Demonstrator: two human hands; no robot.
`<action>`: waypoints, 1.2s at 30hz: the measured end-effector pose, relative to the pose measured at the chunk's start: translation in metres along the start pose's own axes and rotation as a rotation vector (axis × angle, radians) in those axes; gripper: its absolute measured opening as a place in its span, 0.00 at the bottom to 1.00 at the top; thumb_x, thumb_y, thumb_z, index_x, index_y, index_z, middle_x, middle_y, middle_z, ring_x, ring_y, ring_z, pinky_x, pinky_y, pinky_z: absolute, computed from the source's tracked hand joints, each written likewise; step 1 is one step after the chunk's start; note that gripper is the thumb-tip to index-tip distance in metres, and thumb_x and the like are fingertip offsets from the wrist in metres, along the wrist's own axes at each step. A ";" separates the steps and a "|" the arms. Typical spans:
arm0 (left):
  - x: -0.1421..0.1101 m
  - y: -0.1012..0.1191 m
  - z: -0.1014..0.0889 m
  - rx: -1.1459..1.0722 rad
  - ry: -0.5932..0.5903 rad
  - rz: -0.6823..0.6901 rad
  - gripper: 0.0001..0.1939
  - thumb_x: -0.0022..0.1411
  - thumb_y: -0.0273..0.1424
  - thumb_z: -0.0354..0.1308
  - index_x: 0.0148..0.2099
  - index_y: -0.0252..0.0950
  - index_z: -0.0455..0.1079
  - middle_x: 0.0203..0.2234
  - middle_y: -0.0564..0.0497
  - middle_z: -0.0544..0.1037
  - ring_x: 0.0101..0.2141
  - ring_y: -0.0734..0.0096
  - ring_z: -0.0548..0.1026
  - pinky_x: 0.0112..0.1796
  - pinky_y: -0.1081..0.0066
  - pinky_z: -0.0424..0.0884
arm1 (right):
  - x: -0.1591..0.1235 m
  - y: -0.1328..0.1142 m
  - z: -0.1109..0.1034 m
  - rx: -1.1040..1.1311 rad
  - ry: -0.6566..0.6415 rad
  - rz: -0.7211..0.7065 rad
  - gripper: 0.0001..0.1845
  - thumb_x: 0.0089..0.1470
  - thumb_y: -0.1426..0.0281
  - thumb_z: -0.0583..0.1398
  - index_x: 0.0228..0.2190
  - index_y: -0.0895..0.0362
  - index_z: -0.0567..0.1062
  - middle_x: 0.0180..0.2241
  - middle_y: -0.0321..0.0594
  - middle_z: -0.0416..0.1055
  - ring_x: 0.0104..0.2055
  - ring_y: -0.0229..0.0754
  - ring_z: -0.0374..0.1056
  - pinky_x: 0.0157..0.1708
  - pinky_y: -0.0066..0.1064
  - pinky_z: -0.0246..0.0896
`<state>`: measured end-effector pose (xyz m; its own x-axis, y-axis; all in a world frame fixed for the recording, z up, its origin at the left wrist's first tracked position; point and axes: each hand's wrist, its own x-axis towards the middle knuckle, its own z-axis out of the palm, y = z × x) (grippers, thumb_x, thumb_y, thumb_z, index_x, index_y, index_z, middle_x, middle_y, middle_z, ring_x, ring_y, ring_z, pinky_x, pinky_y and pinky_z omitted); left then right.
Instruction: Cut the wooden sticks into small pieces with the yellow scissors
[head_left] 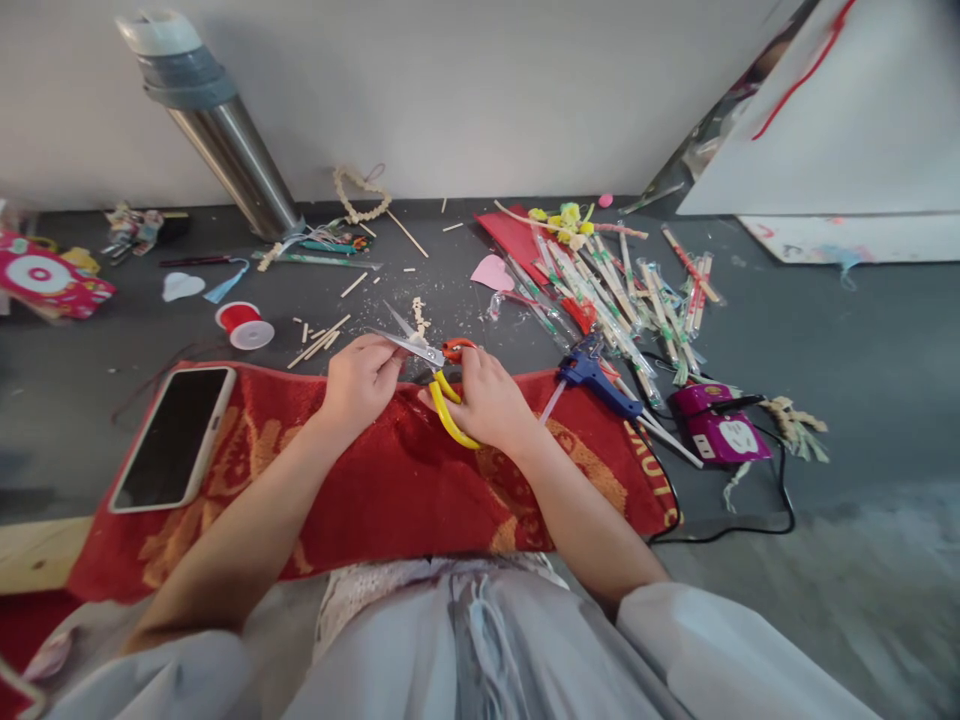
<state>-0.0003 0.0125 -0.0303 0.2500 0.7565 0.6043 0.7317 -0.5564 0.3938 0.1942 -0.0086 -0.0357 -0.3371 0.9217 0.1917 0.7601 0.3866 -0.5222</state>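
My right hand (pixel 491 400) grips a pair of scissors (pixel 455 415) with one yellow and one orange handle loop. Their blades are spread and point up and to the left. Close beside the blades, my left hand (pixel 362 388) is closed in a pinch; whatever its fingers hold is hidden. Just beyond the blades lies a little strip of pale cut pieces (pixel 418 318), with crumbs around it. Several short wooden sticks (pixel 322 342) are scattered to the left. Under both hands a red patterned towel (pixel 390 490) covers the table's front edge.
A phone (pixel 176 440) rests on the towel's left side, near a red ribbon spool (pixel 244 326). Behind stands a steel flask (pixel 236 150). A blue glue gun (pixel 596 375), wrapped chopsticks (pixel 600 280) and a purple power adapter (pixel 720 425) with a black cable occupy the right.
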 end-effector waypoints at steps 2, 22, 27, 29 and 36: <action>0.002 0.004 -0.003 -0.049 -0.047 -0.053 0.17 0.65 0.31 0.50 0.24 0.37 0.69 0.21 0.52 0.76 0.27 0.72 0.74 0.30 0.74 0.68 | 0.000 0.001 0.000 0.002 0.002 -0.018 0.39 0.56 0.41 0.49 0.47 0.65 0.66 0.44 0.61 0.71 0.50 0.60 0.68 0.51 0.50 0.64; 0.004 0.007 -0.002 -0.430 -0.105 -0.279 0.20 0.65 0.46 0.52 0.42 0.33 0.74 0.32 0.46 0.80 0.28 0.72 0.77 0.30 0.74 0.74 | 0.001 0.005 -0.008 0.132 0.014 -0.101 0.38 0.57 0.42 0.51 0.49 0.63 0.66 0.46 0.56 0.71 0.50 0.55 0.68 0.52 0.47 0.63; 0.002 0.009 -0.001 -0.541 -0.159 -0.265 0.26 0.67 0.49 0.48 0.54 0.34 0.70 0.43 0.41 0.80 0.34 0.69 0.80 0.39 0.69 0.77 | 0.001 0.007 -0.007 0.139 0.029 -0.121 0.34 0.56 0.43 0.53 0.48 0.60 0.65 0.47 0.55 0.71 0.50 0.55 0.69 0.51 0.47 0.63; 0.002 0.013 -0.001 -0.590 -0.170 -0.283 0.26 0.68 0.49 0.49 0.53 0.34 0.70 0.42 0.40 0.81 0.36 0.67 0.81 0.41 0.67 0.78 | 0.001 0.007 -0.006 0.133 0.021 -0.125 0.34 0.56 0.42 0.53 0.47 0.60 0.66 0.46 0.55 0.71 0.49 0.55 0.69 0.50 0.47 0.64; 0.002 0.018 0.001 -0.600 -0.122 -0.305 0.25 0.66 0.50 0.50 0.46 0.34 0.74 0.40 0.41 0.82 0.42 0.62 0.80 0.47 0.62 0.78 | 0.001 0.007 -0.007 0.082 -0.034 -0.113 0.35 0.56 0.41 0.50 0.43 0.61 0.66 0.44 0.57 0.71 0.47 0.55 0.69 0.49 0.46 0.64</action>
<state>0.0144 0.0040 -0.0227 0.1839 0.9234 0.3369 0.3113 -0.3798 0.8711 0.2031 -0.0045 -0.0331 -0.4375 0.8704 0.2260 0.6690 0.4829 -0.5650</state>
